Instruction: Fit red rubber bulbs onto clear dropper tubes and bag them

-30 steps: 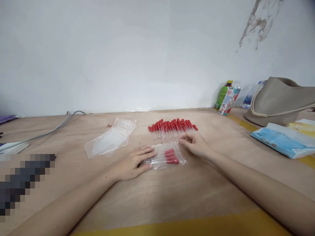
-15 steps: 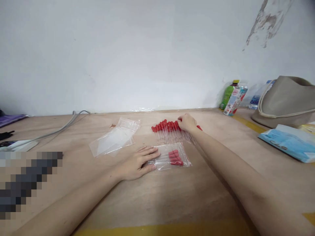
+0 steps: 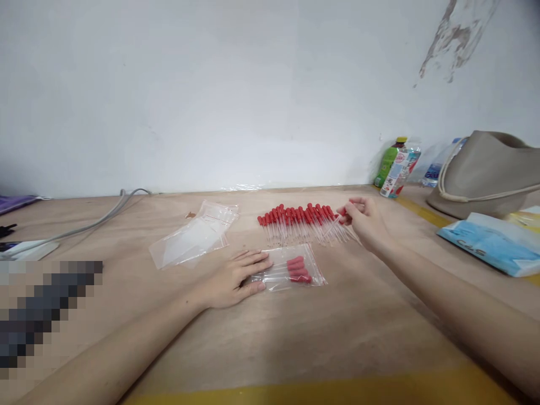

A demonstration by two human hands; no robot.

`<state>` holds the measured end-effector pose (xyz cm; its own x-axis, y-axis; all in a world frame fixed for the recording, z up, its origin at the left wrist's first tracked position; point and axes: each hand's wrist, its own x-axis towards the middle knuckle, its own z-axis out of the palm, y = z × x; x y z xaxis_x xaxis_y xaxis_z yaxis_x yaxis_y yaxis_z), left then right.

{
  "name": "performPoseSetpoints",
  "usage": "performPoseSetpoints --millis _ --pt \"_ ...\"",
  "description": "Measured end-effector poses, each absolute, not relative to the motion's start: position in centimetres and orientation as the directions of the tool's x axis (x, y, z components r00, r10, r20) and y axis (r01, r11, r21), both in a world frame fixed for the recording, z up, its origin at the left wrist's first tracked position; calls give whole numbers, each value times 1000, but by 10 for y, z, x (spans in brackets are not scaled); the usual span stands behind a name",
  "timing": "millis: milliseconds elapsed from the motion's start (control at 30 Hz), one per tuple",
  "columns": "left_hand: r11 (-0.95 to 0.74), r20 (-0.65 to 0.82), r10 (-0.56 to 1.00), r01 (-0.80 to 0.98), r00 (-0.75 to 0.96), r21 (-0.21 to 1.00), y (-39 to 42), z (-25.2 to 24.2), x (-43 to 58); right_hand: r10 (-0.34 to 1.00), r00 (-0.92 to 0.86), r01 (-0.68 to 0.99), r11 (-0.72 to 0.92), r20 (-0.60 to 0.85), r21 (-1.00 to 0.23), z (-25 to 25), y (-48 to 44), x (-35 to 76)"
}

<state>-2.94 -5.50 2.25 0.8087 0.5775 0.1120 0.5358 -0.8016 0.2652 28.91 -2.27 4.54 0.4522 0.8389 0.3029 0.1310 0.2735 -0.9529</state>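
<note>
Several clear droppers with red bulbs (image 3: 291, 216) lie side by side in a row on the table, bulbs toward the wall. At the row's right end, my right hand (image 3: 356, 216) has its fingers closed around a red-bulbed dropper. My left hand (image 3: 240, 278) lies flat with fingers spread, its fingertips on the left end of a clear zip bag (image 3: 316, 273). Inside that bag are several droppers, their red bulbs (image 3: 298, 270) pointing right. Left of the row, flat clear bags (image 3: 189, 239) overlap one another.
A grey cable (image 3: 97, 219) runs across the left side of the table (image 3: 236, 349). At the back right stand a green bottle (image 3: 386, 166), a patterned bottle (image 3: 396, 174) and a grey bag (image 3: 489, 174). A blue packet (image 3: 485, 242) lies before them.
My right hand has moved right from the middle of the dropper row to its right end, uncovering more red bulbs. My left hand stays on the bag. The view has shifted slightly.
</note>
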Motion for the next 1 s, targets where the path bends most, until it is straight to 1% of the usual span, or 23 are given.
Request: performPoseSetpoints --millis 100,200,267,333,400,467,533,600,767,867,933,1000 --pt "-792 94 590 553 802 259 -55 24 -29 882 454 -102 195 129 -976 25 -40 287" --pt "-795 99 586 548 804 259 -55 23 -30 915 404 -274 110 -11 -956 11 -50 274" --pt "-802 115 579 539 807 257 -55 22 -30 930 361 -345 60 -73 -937 6 -54 265" --pt "-807 133 576 535 807 250 -55 22 -30 955 284 -358 20 -88 -934 3 -56 258" --pt "-808 140 577 537 805 242 -56 22 -30 981 183 -294 -10 -66 -956 1 -58 255" --pt "-805 133 581 544 803 236 -57 23 -30 996 87 -165 -15 -30 -986 -1 -60 255" --pt "-801 121 586 551 801 233 -58 24 -29 1000 27 -35 7 6 -999 -1 -61 256" --pt "-800 117 587 553 801 232 -58 24 -29 1000 -4 45 27 27 -999 -1 -61 256" --pt "-805 112 580 547 807 229 -57 24 -28 997 -75 81 32 26 -996 -1 -54 249" --pt "-799 105 588 556 802 228 -57 24 -29 992 -125 128 -5 -21 -992 -1 -48 244" --pt "-800 105 588 558 802 220 -57 24 -29 993 -107 167 -22 -40 -986 -2 -44 242" --pt "-806 106 582 554 806 211 -57 24 -29 999 -54 203 16 6 -979 -5 -42 241"
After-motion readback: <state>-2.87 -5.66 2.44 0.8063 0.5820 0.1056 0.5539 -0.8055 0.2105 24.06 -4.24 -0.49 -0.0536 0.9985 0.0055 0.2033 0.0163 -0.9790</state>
